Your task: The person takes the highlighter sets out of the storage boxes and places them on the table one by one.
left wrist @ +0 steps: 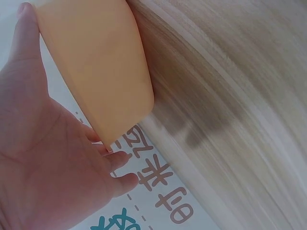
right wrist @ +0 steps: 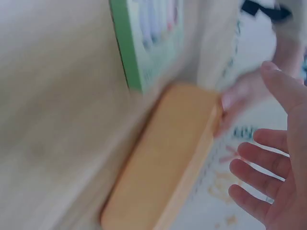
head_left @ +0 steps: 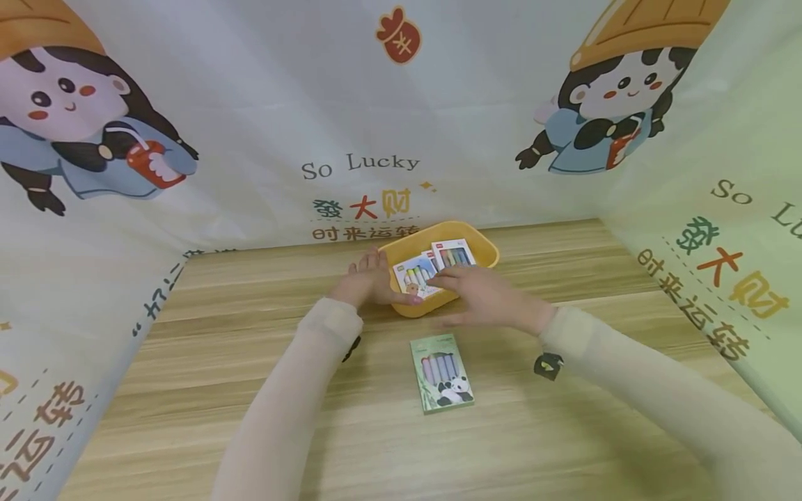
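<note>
A yellow plastic basket point(head_left: 479, 243) stands toward the back of the table, holding several boxes. Among them are a white box of pens with a bear picture point(head_left: 416, 275) and another white box point(head_left: 454, 253). My left hand point(head_left: 371, 280) grips the basket's left end, thumb along the near rim and fingers at the far corner; the left wrist view shows the hand point(left wrist: 53, 158) at the rim. My right hand point(head_left: 491, 298) hovers at the basket's near right side, its fingers point(right wrist: 261, 177) apart and relaxed. Nearer me lies a green marker box with a panda point(head_left: 442, 373).
The wood-grain table point(head_left: 250, 362) is bordered at the back and sides by a printed white cloth point(head_left: 263, 139). The basket stands close to the back cloth. Both forearms reach in on either side of the green box.
</note>
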`<state>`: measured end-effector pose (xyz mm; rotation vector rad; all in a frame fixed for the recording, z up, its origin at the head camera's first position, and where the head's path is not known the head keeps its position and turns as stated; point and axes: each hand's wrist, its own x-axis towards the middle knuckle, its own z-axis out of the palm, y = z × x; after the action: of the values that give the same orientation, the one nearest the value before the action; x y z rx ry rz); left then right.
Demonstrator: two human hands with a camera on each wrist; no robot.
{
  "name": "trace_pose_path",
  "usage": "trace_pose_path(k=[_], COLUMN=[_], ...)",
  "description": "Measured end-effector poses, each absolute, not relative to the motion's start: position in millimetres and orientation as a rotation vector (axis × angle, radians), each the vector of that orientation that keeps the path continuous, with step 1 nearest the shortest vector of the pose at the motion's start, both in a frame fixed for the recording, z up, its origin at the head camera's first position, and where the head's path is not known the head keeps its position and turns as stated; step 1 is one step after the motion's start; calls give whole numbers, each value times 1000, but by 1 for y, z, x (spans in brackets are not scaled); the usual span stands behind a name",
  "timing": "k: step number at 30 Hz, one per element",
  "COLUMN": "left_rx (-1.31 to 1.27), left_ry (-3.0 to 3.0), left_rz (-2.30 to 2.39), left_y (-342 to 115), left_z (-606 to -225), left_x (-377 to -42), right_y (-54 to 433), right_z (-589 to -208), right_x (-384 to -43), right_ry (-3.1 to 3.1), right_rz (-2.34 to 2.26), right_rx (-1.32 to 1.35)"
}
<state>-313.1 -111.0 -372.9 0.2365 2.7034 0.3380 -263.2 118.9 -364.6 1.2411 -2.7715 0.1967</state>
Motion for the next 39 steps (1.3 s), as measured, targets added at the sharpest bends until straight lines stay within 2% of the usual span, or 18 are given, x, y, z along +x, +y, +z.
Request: trace_pose_path(k=[9,19,32,39], left_rx=[244,231,240,248], left_ry=[2717,2706,2705,2699], left_rz=[330,299,295,303], left_y=[-111,-111,-112,-111], left_z=[-377,-377,-378,-378], left_x=[-315,-318,-316,-317], right_y=[122,108,91,86], right_z=[-347,-355,-373,-376], right_x=[-311,-349,-368,-371], right_ry=[-2858,-2925,-2998,-3118], right_rz=[180,174,94,86], right_rx=[1179,1271,1320,1258])
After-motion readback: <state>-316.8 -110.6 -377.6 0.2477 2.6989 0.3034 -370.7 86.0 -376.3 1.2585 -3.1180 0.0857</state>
